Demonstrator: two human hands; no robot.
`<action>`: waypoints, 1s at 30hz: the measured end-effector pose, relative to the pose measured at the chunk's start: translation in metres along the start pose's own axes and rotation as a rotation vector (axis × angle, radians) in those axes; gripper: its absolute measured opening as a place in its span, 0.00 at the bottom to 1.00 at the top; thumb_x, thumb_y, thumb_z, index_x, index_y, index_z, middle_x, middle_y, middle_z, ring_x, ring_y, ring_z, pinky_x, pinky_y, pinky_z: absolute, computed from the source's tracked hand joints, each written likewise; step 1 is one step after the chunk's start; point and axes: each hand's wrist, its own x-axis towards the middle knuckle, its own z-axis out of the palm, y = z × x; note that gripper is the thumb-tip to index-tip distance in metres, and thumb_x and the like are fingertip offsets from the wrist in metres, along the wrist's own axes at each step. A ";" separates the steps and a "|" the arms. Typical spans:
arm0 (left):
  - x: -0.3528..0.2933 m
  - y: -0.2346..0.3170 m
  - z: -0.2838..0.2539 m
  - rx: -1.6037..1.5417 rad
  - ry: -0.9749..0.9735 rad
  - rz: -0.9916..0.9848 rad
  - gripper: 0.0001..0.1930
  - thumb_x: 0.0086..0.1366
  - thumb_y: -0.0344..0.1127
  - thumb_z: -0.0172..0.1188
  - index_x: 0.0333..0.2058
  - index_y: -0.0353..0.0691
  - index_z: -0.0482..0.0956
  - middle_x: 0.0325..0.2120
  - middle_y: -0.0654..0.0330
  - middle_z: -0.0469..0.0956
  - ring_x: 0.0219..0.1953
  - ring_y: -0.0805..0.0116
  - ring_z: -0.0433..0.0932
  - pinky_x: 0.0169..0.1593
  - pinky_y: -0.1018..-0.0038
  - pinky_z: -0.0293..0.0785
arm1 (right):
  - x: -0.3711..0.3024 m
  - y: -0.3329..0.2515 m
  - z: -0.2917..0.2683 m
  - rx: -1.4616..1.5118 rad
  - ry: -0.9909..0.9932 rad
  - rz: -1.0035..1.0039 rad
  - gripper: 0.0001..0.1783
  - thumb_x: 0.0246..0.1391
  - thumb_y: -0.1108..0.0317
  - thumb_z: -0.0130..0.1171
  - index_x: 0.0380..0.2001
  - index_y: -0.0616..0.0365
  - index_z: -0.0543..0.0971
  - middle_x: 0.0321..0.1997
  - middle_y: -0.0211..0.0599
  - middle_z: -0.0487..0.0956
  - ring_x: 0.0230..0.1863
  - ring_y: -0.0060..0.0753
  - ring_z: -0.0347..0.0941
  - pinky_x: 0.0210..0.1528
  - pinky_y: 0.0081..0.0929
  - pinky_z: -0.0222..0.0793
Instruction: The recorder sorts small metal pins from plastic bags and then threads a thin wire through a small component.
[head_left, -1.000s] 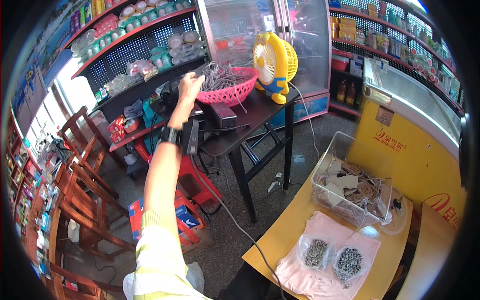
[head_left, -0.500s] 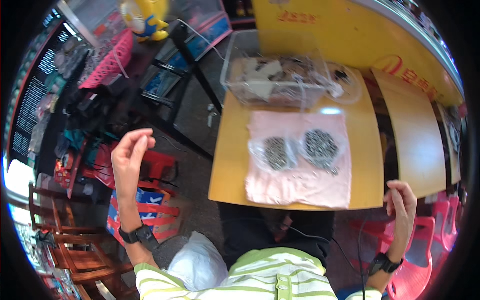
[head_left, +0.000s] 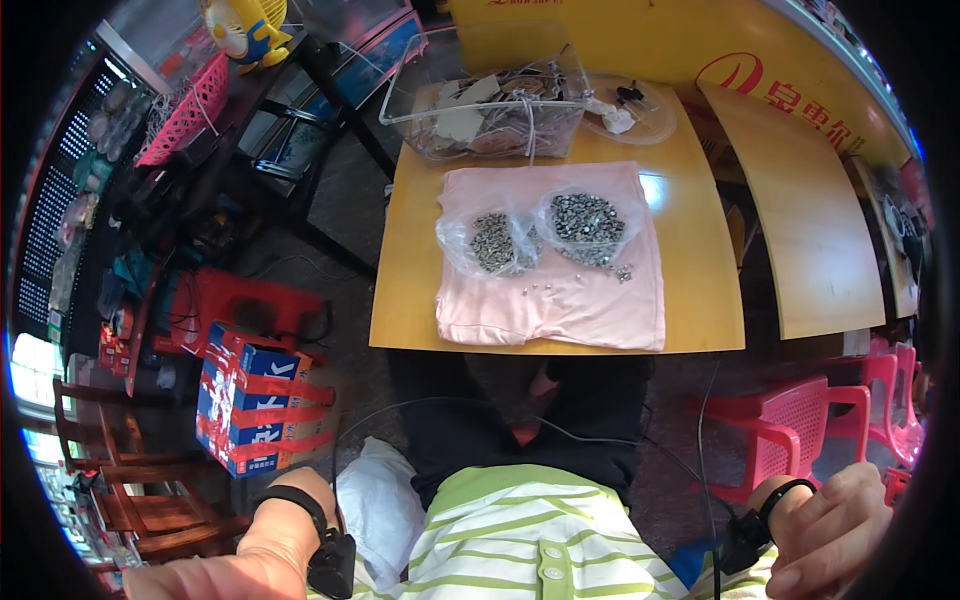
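Note:
My left hand [head_left: 225, 575] is low at the left, with its fingers cut off by the lower rim. It is near a white bag [head_left: 380, 510] on the floor. My right hand [head_left: 835, 530] is raised at the lower right beside a pink chair, fingers curled together and nothing visible in them. Neither hand touches the table [head_left: 700, 310]. On it, a pink cloth [head_left: 590, 315] carries two clear plastic bags of small shiny metal pieces, a left bag [head_left: 492, 243] and a right bag [head_left: 587, 228]. Several loose metal pieces [head_left: 624, 272] lie in front of them.
A clear plastic bin [head_left: 430, 150] of scraps stands at the table's back, beside a round clear lid [head_left: 655, 115]. Pink chairs [head_left: 780, 440] are at the right. A blue carton [head_left: 250, 400] and a red stool [head_left: 240, 300] are at the left. Cables [head_left: 705, 440] hang near my lap.
Both hands have dropped toward the lower edge, away from the table's sides, and the left fingers have gone out of view. The view has shifted; the bags still lie on the cloth.

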 end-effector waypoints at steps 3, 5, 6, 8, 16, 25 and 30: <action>0.002 0.004 0.005 -0.059 -0.014 -0.027 0.11 0.56 0.41 0.54 0.30 0.39 0.68 0.22 0.63 0.61 0.26 0.70 0.59 0.33 0.73 0.54 | -0.045 -0.015 -0.019 -0.001 0.048 -0.006 0.07 0.41 0.72 0.68 0.26 0.48 0.81 0.28 0.31 0.81 0.18 0.18 0.70 0.17 0.12 0.61; 0.001 0.004 0.012 -0.107 -0.019 -0.053 0.11 0.56 0.41 0.54 0.31 0.39 0.68 0.22 0.63 0.61 0.26 0.70 0.59 0.33 0.73 0.54 | -0.058 -0.018 -0.025 -0.009 0.081 0.001 0.08 0.40 0.73 0.68 0.26 0.48 0.81 0.28 0.32 0.81 0.17 0.18 0.70 0.16 0.13 0.60; 0.005 0.008 0.001 -0.102 -0.003 -0.063 0.11 0.56 0.41 0.54 0.31 0.39 0.68 0.22 0.63 0.61 0.26 0.70 0.59 0.33 0.74 0.54 | -0.081 -0.031 -0.038 0.003 0.068 -0.003 0.08 0.39 0.73 0.68 0.26 0.48 0.81 0.28 0.32 0.80 0.17 0.18 0.69 0.16 0.13 0.59; 0.009 0.012 0.002 -0.127 -0.014 -0.090 0.11 0.56 0.41 0.54 0.31 0.39 0.68 0.22 0.63 0.61 0.26 0.70 0.59 0.34 0.74 0.53 | -0.171 -0.060 -0.085 0.017 0.098 -0.003 0.09 0.38 0.73 0.69 0.25 0.49 0.81 0.27 0.33 0.80 0.16 0.18 0.69 0.15 0.13 0.59; -0.007 -0.011 0.003 -0.293 0.106 -0.172 0.12 0.55 0.40 0.53 0.32 0.38 0.68 0.23 0.63 0.60 0.26 0.70 0.59 0.35 0.75 0.52 | -0.032 -0.012 -0.009 -0.055 0.097 0.026 0.12 0.32 0.75 0.71 0.25 0.51 0.81 0.25 0.35 0.79 0.13 0.19 0.66 0.13 0.14 0.55; -0.070 -0.080 0.007 0.186 -0.266 -0.771 0.15 0.58 0.27 0.52 0.45 0.37 0.75 0.40 0.56 0.76 0.39 0.64 0.76 0.42 0.69 0.73 | -0.026 0.083 -0.003 -0.045 0.088 0.419 0.10 0.51 0.72 0.51 0.35 0.61 0.77 0.18 0.33 0.72 0.14 0.18 0.61 0.15 0.17 0.54; -0.163 -0.197 -0.008 0.396 -0.494 -1.260 0.23 0.61 0.42 0.59 0.49 0.32 0.71 0.44 0.52 0.72 0.45 0.63 0.73 0.47 0.72 0.69 | -0.058 0.208 -0.027 -0.170 0.351 1.127 0.10 0.56 0.70 0.53 0.40 0.61 0.77 0.28 0.25 0.76 0.22 0.11 0.64 0.23 0.11 0.58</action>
